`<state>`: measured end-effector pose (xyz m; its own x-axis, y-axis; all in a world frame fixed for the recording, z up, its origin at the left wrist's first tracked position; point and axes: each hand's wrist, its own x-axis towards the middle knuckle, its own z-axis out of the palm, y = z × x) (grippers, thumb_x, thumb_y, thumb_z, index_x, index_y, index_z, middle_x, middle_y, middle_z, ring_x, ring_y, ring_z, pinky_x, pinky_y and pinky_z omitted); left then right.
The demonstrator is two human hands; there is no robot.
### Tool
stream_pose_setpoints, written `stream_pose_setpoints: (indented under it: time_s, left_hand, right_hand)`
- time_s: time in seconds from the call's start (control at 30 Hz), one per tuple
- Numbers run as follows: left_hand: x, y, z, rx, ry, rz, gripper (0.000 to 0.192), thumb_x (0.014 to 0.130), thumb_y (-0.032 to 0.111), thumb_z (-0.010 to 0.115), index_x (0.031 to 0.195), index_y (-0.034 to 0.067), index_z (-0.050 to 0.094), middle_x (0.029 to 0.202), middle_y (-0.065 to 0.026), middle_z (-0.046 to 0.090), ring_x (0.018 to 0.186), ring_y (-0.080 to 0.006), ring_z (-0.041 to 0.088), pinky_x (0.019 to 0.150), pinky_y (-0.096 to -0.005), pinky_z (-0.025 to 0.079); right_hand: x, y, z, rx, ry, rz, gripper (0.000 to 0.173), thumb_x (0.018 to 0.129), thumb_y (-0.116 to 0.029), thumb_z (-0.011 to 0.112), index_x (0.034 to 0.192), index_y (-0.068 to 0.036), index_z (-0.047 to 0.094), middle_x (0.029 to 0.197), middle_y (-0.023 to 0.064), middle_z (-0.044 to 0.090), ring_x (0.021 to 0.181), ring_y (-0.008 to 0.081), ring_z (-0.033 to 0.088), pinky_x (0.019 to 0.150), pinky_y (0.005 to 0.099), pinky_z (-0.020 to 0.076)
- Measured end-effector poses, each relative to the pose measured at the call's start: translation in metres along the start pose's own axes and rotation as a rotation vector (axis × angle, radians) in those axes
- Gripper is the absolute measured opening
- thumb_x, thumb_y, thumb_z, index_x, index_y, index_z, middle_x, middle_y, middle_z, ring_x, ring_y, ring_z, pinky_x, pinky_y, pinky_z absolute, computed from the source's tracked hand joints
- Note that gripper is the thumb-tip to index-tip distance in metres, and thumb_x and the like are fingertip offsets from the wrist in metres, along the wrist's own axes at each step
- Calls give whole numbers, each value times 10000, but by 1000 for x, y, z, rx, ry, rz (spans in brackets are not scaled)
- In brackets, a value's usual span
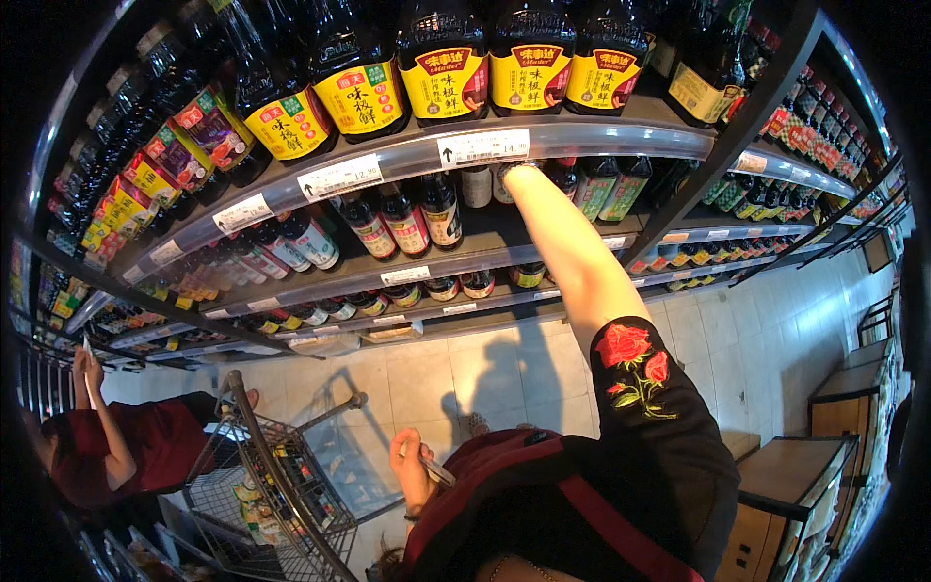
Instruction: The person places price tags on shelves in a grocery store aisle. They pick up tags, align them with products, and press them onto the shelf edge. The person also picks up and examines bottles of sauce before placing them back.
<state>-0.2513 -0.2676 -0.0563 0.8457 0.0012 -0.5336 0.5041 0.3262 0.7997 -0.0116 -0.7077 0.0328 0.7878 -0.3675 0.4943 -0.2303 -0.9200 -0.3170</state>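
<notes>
My right forearm (564,233) stretches up into the middle shelf, in among dark sauce bottles. Beyond the wrist, the upper shelf's edge (414,156) hides my right hand, so its fingers cannot be seen. A pale-labelled bottle (476,187) stands just left of the wrist, and green-labelled bottles (598,188) are to the right. Further left on the same shelf are pink-labelled bottles (404,222). Low in front of my body, my left hand (412,465) is closed around a slim flat object (438,471), too small to name surely.
Yellow-labelled soy sauce bottles (447,81) line the upper shelf. A wire shopping cart (291,473) with packages stands at lower left, beside a person in a dark red top (145,451). Wooden display stands (796,473) are at right on the tiled floor (414,371).
</notes>
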Motion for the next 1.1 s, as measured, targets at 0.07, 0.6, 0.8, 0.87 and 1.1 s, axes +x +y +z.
stream_pose_setpoints:
  time_s: [0.07,0.6,0.8,0.87,1.1]
  left_hand:
    - [0,-5,-4,24,-3,-4,127,851,102,607,938,45,536,625,-19,475,516,-115,433,476,-242,354]
    - [0,-15,-3,341,-237,70,312,885,286,551,1043,17,537,897,-44,538,772,-147,472,688,-285,416]
    - [-8,-2,32,-21,-235,43,210,874,232,580,946,45,515,773,-48,527,643,-155,502,566,-287,438]
    - [-8,0,42,-242,-252,20,184,871,214,589,914,55,507,732,-50,524,601,-157,512,526,-288,446]
    - [-26,-22,88,-168,-227,100,169,887,207,574,893,51,513,718,-49,517,598,-167,541,541,-308,480]
  right_hand:
    - [0,-1,2,-6,-4,-5,342,845,-336,528,1055,-68,570,1027,155,605,913,333,590,797,411,466]
    - [-14,-28,0,83,-15,23,367,849,-342,528,1086,-64,553,1052,154,595,925,339,582,807,411,461]
    - [-166,-61,-49,764,318,74,386,859,-261,588,1127,4,507,994,177,589,796,297,621,685,364,492]
    - [-241,-75,-52,1045,-165,276,384,872,-217,595,1166,10,498,1040,119,604,900,151,612,758,289,499]
    - [-414,-87,-40,1776,-1142,644,487,891,-328,563,1288,-63,470,1197,79,563,1005,170,570,866,332,460]
